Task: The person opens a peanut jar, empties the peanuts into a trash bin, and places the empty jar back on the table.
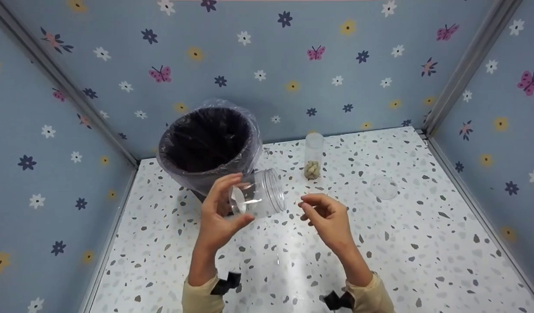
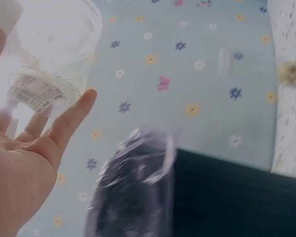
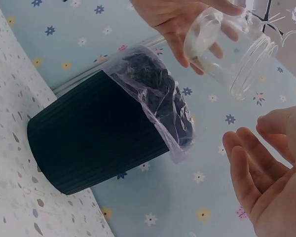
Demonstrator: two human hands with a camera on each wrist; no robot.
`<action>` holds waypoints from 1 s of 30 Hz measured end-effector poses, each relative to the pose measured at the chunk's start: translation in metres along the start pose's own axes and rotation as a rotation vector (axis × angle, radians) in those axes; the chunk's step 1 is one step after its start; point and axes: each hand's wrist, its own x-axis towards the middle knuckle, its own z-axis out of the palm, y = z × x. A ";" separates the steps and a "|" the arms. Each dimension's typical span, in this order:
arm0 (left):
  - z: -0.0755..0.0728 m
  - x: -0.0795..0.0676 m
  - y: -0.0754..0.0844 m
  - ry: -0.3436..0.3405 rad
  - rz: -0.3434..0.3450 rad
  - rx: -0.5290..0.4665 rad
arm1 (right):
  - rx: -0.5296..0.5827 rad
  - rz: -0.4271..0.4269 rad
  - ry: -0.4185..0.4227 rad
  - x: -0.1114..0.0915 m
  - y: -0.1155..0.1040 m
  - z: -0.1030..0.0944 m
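My left hand grips a clear plastic jar by its base end, thumb below and fingers above. The jar lies tilted on its side in the air, its threaded mouth without a lid and facing right. A printed label shows on the jar's base in the left wrist view. Just right of the mouth, my right hand hovers with loosely bent fingers. The right wrist view shows a gap between its thumb and fingers, with nothing held there.
A dark bin lined with a clear bag stands behind my left hand. Further back, a tall clear container holds beige, nut-like pieces. A clear round lid lies on the speckled table at right. Patterned walls enclose the table.
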 end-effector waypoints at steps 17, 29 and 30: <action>0.061 -0.045 -0.043 0.128 -0.088 -0.168 | -0.013 -0.303 -0.183 -0.011 -0.001 -0.017; 0.066 -0.048 -0.055 0.103 -0.102 -0.162 | -0.095 -0.419 -0.174 -0.008 -0.005 -0.021; 0.065 -0.047 -0.056 0.101 -0.115 -0.160 | -0.111 -0.422 -0.168 -0.007 -0.005 -0.023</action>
